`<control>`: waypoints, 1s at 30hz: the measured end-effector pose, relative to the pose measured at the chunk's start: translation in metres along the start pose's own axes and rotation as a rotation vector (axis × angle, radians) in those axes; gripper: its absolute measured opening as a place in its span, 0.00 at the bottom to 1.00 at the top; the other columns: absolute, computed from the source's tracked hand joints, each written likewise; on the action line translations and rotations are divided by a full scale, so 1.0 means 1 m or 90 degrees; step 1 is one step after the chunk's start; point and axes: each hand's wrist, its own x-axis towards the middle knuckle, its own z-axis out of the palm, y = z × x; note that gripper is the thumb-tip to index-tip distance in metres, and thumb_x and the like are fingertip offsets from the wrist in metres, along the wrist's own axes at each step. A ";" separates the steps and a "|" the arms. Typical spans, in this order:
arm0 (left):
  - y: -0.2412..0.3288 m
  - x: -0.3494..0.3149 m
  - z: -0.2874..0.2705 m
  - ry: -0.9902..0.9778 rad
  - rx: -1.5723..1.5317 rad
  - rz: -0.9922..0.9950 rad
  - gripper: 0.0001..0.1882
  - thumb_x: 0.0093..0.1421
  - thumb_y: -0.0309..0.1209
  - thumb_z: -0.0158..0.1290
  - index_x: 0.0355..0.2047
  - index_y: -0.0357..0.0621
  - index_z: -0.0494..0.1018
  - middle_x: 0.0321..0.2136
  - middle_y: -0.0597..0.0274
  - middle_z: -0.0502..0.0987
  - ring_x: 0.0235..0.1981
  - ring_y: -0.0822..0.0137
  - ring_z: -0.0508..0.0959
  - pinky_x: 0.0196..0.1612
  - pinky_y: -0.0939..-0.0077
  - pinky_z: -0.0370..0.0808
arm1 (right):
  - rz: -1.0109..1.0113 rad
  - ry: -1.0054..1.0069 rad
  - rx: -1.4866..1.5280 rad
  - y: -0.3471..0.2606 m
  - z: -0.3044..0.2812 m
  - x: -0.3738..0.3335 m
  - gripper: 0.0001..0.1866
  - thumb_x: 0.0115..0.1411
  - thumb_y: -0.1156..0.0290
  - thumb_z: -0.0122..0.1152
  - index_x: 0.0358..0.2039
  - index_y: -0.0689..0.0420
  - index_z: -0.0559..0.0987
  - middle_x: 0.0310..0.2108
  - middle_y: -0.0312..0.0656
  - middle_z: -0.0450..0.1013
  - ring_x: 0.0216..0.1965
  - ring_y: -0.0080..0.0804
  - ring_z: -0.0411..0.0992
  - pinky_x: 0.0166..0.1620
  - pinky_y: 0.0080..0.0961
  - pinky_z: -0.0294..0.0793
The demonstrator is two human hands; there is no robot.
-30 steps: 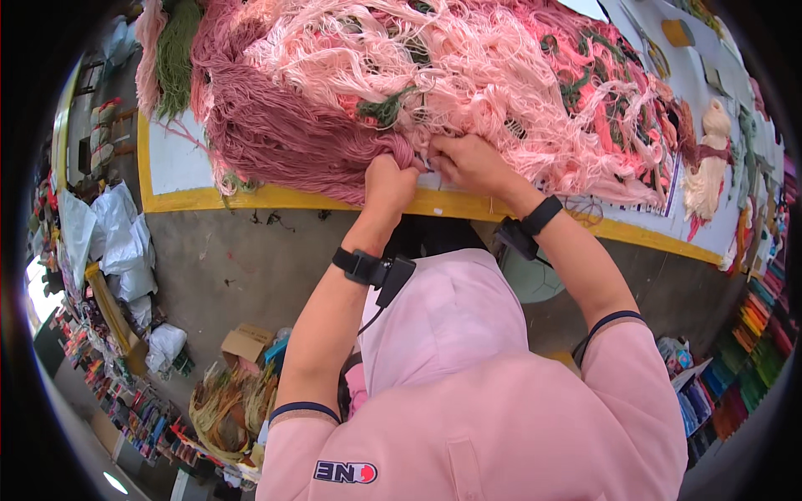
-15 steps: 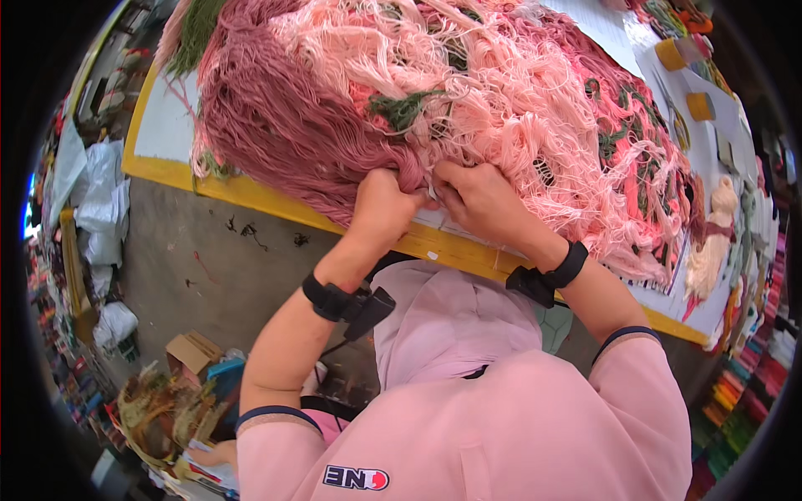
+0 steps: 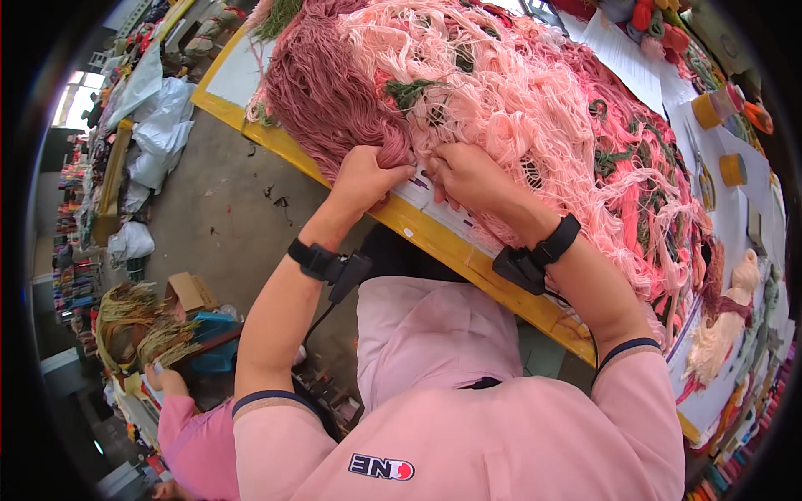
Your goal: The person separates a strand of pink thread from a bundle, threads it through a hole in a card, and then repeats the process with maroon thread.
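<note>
A heap of yarn covers the table. My left hand (image 3: pixel 366 181) is closed around the lower end of a thick mauve yarn hank (image 3: pixel 322 92), its thumb pointing right. A short gap away, my right hand (image 3: pixel 469 177) has its fingers pinched together at the edge of the pale pink yarn (image 3: pixel 493 100). Whatever lies between those fingertips is too small to make out. Beneath and between both hands shows a white printed sheet (image 3: pixel 434 200) along the table's near edge. Dark green yarn (image 3: pixel 409 93) lies among the pink strands.
The table's yellow edge (image 3: pixel 451 255) runs in front of me. On the right are yellow cones (image 3: pixel 733 170), papers and a cream hank (image 3: pixel 739 284). At the lower left, a person in a pink sleeve (image 3: pixel 196 442) handles greenish-brown strands (image 3: pixel 167 330) beside a cardboard box (image 3: pixel 190 294).
My hands have moved apart from where they met at the yarn's edge. The whole view has turned, so the table slants more and more of the person at lower left shows.
</note>
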 end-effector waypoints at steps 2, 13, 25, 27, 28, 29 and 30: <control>0.000 0.001 0.003 0.015 0.046 0.016 0.06 0.53 0.26 0.59 0.30 0.36 0.76 0.17 0.69 0.71 0.12 0.77 0.65 0.15 0.79 0.60 | -0.002 0.001 -0.011 0.008 0.004 0.001 0.10 0.65 0.71 0.48 0.33 0.65 0.74 0.21 0.45 0.75 0.16 0.31 0.71 0.24 0.29 0.71; 0.037 0.015 -0.031 -0.280 -0.432 -0.128 0.10 0.64 0.30 0.54 0.37 0.34 0.73 0.18 0.70 0.69 0.16 0.79 0.64 0.21 0.85 0.62 | -0.134 0.054 -0.008 0.021 0.001 0.000 0.10 0.61 0.68 0.56 0.29 0.62 0.80 0.19 0.44 0.72 0.24 0.34 0.73 0.29 0.32 0.71; 0.065 0.137 -0.199 -0.249 -0.423 0.110 0.15 0.65 0.29 0.51 0.47 0.28 0.72 0.23 0.69 0.72 0.20 0.77 0.68 0.29 0.84 0.68 | 0.031 -0.041 -0.013 0.002 -0.006 -0.011 0.11 0.61 0.72 0.49 0.29 0.64 0.78 0.19 0.43 0.75 0.18 0.29 0.74 0.29 0.27 0.73; 0.100 0.139 -0.241 0.141 -0.421 0.219 0.12 0.65 0.27 0.51 0.44 0.29 0.74 0.26 0.65 0.76 0.19 0.79 0.65 0.26 0.86 0.67 | 0.058 -0.071 -0.028 0.003 -0.009 -0.011 0.11 0.62 0.72 0.48 0.30 0.64 0.77 0.20 0.43 0.76 0.18 0.28 0.74 0.29 0.24 0.74; 0.111 0.133 -0.246 0.197 -0.307 0.225 0.11 0.64 0.26 0.52 0.42 0.30 0.75 0.28 0.64 0.77 0.18 0.81 0.64 0.23 0.87 0.65 | 0.031 -0.097 0.030 0.004 -0.010 -0.011 0.12 0.64 0.71 0.48 0.34 0.64 0.78 0.24 0.43 0.78 0.20 0.27 0.75 0.30 0.23 0.74; 0.123 0.123 -0.243 0.345 -0.204 0.172 0.09 0.63 0.26 0.53 0.40 0.32 0.76 0.29 0.62 0.79 0.17 0.82 0.63 0.20 0.88 0.63 | 0.011 -0.111 0.083 0.005 -0.011 -0.011 0.14 0.66 0.69 0.47 0.39 0.65 0.79 0.29 0.43 0.79 0.23 0.26 0.76 0.31 0.22 0.74; 0.127 0.110 -0.225 0.340 -0.121 0.190 0.09 0.61 0.26 0.55 0.40 0.35 0.77 0.32 0.59 0.80 0.16 0.85 0.62 0.15 0.88 0.60 | -0.033 -0.050 0.180 0.007 -0.010 -0.011 0.18 0.68 0.67 0.46 0.51 0.64 0.76 0.38 0.44 0.79 0.31 0.28 0.78 0.34 0.24 0.76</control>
